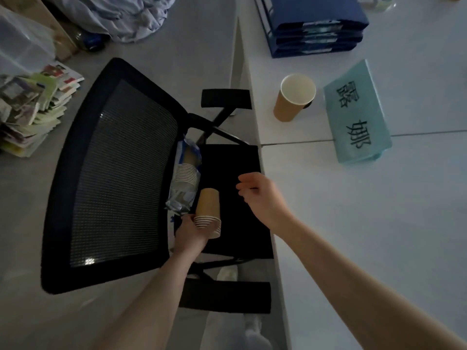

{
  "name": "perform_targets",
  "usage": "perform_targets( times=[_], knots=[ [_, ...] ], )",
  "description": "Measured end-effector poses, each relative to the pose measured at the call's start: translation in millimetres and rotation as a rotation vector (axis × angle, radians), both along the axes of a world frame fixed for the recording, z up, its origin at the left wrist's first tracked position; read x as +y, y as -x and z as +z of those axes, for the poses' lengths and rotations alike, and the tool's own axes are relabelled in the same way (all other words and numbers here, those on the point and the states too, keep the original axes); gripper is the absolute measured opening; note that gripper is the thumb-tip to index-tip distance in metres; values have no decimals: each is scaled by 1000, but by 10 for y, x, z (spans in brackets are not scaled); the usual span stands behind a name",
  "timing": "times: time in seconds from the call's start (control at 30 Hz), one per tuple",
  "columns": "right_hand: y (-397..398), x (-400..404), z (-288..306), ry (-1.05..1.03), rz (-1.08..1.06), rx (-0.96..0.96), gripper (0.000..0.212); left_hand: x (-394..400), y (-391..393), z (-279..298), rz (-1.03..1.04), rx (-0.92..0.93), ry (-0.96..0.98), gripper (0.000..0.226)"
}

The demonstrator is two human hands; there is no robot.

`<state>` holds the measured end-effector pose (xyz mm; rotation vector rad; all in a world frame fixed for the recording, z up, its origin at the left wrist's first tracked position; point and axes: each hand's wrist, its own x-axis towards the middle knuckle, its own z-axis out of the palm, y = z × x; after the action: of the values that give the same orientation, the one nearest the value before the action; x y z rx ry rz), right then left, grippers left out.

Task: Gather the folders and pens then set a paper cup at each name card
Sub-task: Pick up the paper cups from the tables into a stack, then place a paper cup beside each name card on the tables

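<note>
The left hand [190,232] grips a cup stack [208,212] over a black chair [113,173]. The right hand [262,198] hovers beside it, empty, fingers loosely curled. Beyond it, on the white counter [366,223], a cup [294,97] stands beside a name card [357,112], near blue folders [313,26].

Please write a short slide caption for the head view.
Left hand holds stacked cups over a chair; one cup stands beside the name card.

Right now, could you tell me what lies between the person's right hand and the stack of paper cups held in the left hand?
Nothing: in the head view, only the bare black chair seat shows between the right hand and the stack of paper cups gripped by the left hand.
</note>
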<state>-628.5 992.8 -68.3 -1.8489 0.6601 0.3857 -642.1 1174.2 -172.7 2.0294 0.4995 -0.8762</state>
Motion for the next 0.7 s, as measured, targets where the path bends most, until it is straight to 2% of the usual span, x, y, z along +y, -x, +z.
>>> perform_targets(
  times=[0.17, 0.23, 0.33, 0.43, 0.53, 0.7],
  knots=[
    [-236, -276, -26, 80, -53, -120, 32, -179, -276, -639, 30, 60, 66, 77],
    [-288, -320, -14, 30, -110, -153, 32, -208, -358, -813, 50, 70, 33, 83],
    [-299, -378, -51, 74, -99, -212, 28, -229, -428, -1089, 48, 101, 21, 92],
    [-276, -452, -53, 160, -49, -288, 25, -209, -426, -1332, -72, 82, -104, 84],
    [-253, -566, -50, 239, -21, -302, 24, -230, -399, -1387, -194, 110, -213, 83],
    [-261, -817, 40, 225, -84, -278, 23, -210, -343, -1122, -242, 103, -263, 82]
  ],
)
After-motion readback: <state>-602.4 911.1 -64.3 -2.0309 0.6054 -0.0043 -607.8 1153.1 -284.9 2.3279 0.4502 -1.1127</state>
